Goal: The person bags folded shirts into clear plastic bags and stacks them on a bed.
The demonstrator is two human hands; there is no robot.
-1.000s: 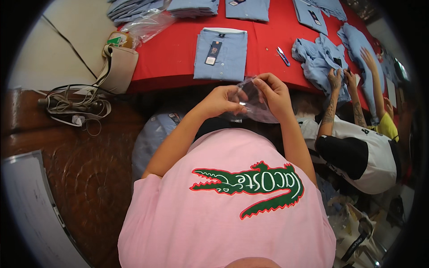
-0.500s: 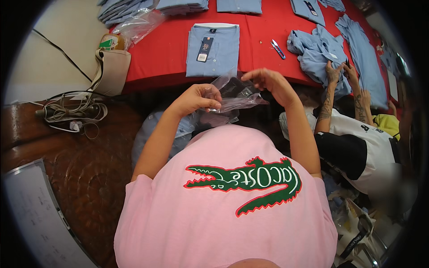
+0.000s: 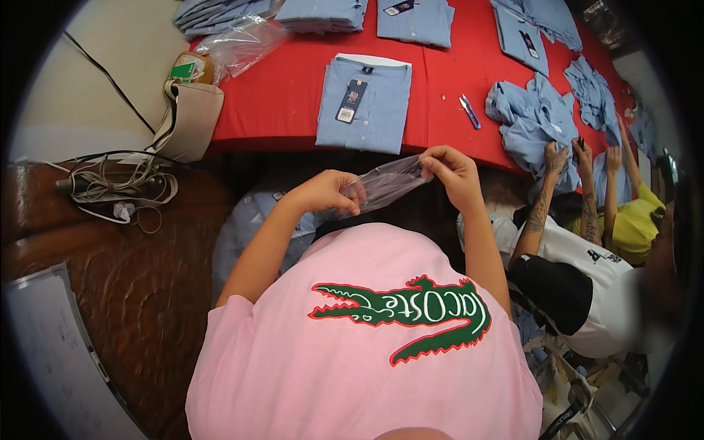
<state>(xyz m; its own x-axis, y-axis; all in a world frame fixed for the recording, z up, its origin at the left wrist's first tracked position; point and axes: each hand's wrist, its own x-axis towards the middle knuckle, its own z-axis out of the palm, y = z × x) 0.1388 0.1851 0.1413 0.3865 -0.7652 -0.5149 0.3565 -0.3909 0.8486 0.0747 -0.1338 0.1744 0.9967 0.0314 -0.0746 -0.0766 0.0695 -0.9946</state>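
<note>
A clear plastic bag (image 3: pixel 387 183) is stretched between my two hands, just off the table's front edge. My left hand (image 3: pixel 331 193) grips one end, its fingers closed on the film. At the other end my right hand (image 3: pixel 453 174) pinches the bag between thumb and fingers. Beyond them on the red table lies a folded light blue shirt (image 3: pixel 385 103), buttons up, with a dark hang tag (image 3: pixel 351 101) on its front and a white edge showing at its top.
Blue thread snips (image 3: pixel 470 112) lie right of the folded shirt. Shirt stacks (image 3: pixel 323 15) and a loose clear bag (image 3: pixel 246 45) occupy the far side. To the right, a co-worker's tattooed arms (image 3: pixel 541 202) handle a crumpled blue shirt (image 3: pixel 534 117). Coiled cables (image 3: pixel 121 187) sit at left.
My right hand was apart from the bag with spread fingers; now it pinches the far end. The bag has gone from loose and crumpled to drawn out between both hands.
</note>
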